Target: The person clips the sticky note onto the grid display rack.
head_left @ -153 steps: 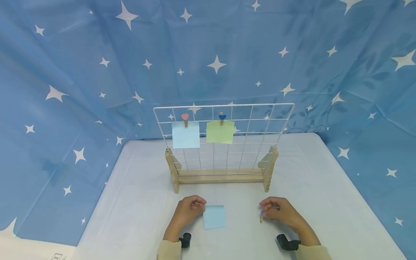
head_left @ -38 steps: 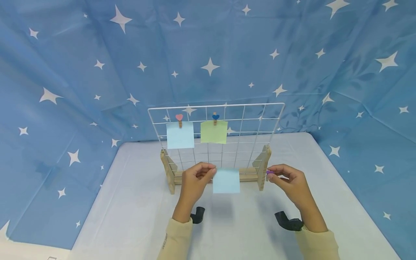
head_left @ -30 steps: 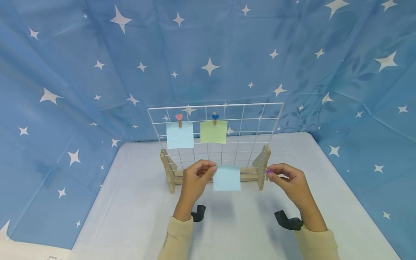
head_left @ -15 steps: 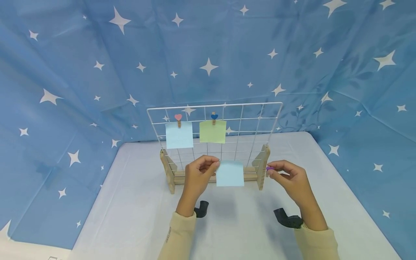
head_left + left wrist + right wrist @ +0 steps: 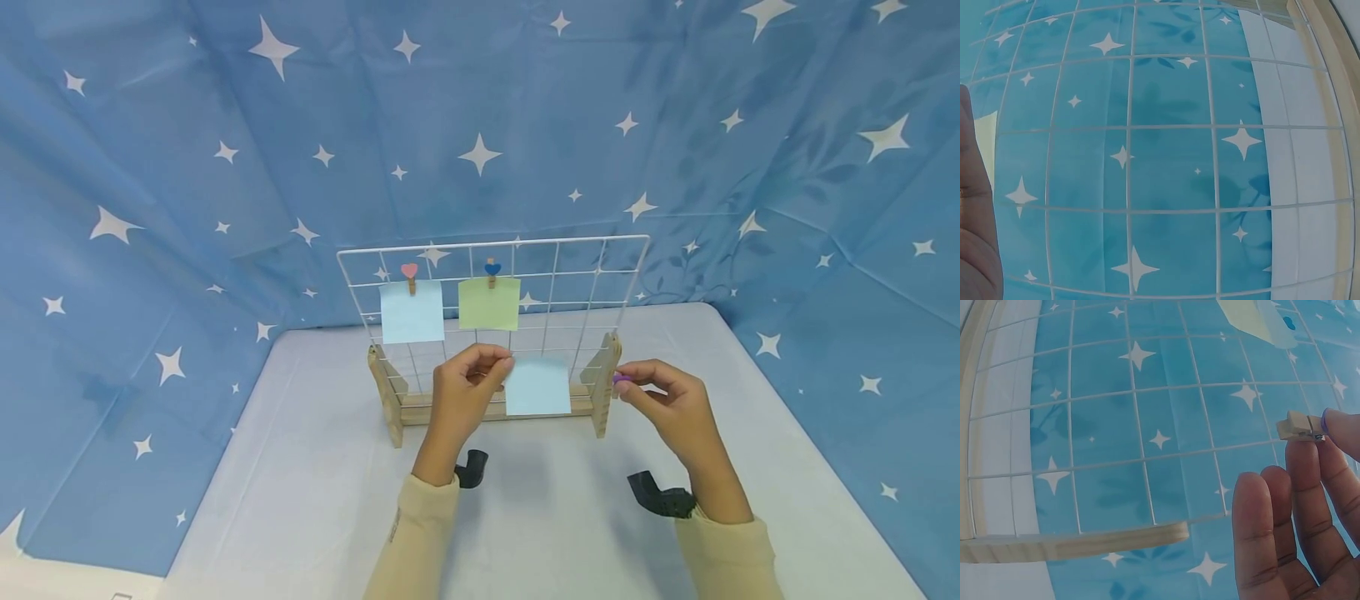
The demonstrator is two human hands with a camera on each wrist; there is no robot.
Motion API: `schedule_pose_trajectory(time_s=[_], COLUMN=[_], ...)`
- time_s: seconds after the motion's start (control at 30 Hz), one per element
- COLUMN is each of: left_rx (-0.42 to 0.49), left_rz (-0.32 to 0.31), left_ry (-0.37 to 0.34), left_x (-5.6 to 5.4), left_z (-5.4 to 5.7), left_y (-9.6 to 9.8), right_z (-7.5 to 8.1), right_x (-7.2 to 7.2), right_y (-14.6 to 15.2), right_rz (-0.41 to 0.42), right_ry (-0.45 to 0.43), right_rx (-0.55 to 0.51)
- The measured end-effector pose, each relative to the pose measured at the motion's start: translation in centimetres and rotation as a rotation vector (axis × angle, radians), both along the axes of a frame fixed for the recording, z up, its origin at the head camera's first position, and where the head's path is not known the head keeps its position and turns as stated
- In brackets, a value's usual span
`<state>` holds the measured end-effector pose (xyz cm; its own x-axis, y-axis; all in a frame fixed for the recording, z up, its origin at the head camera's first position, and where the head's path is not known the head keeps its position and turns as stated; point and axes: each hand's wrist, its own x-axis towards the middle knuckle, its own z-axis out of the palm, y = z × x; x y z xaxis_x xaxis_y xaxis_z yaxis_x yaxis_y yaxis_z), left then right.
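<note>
My left hand (image 5: 465, 387) pinches a light-blue square of paper (image 5: 538, 387) by its upper left corner, in front of the lower part of a white wire grid (image 5: 491, 243). Between thumb and fingers, my right hand (image 5: 670, 400) holds a small wooden clothespin (image 5: 1300, 426) with a purple heart (image 5: 622, 378), near the stand's right foot (image 5: 604, 387). On the grid hang another light-blue paper (image 5: 412, 312) under a pink-heart clothespin (image 5: 410, 279) and a green paper (image 5: 489, 304) under a blue-heart clothespin (image 5: 492, 273). The left wrist view shows only part of the left hand (image 5: 975, 212).
The grid stands upright in a wooden stand (image 5: 386, 396) on a white-covered table (image 5: 315, 467). A blue curtain with white stars (image 5: 187, 167) hangs behind and at both sides. Black camera mounts (image 5: 472, 469) sit at both wrists.
The left hand has lifted the blue paper off the table and carried it up and slightly right, in front of the grid. The right hand has risen with the purple-heart clothespin.
</note>
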<state>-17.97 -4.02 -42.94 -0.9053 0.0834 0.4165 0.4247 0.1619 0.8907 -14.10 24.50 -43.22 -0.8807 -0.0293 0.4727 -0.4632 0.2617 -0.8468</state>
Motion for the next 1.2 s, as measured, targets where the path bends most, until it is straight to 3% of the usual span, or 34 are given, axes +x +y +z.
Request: schedule_pose_trajectory(time_s=[0.63,1.2], left_rx=[-0.004,-0.006], left_rz=[-0.016,-0.056], left_ry=[0.018,0.066], left_x=[-0.9,-1.9], left_z=[1.8,2.6], left_y=[1.2,2.2], right_z=[1.6,3.1], right_x=[-0.9,-1.5], right_y=[-0.1,0.0], right_rz=[0.013,0.001], right_ry=[0.05,0.027], right_rx=[0.043,0.07])
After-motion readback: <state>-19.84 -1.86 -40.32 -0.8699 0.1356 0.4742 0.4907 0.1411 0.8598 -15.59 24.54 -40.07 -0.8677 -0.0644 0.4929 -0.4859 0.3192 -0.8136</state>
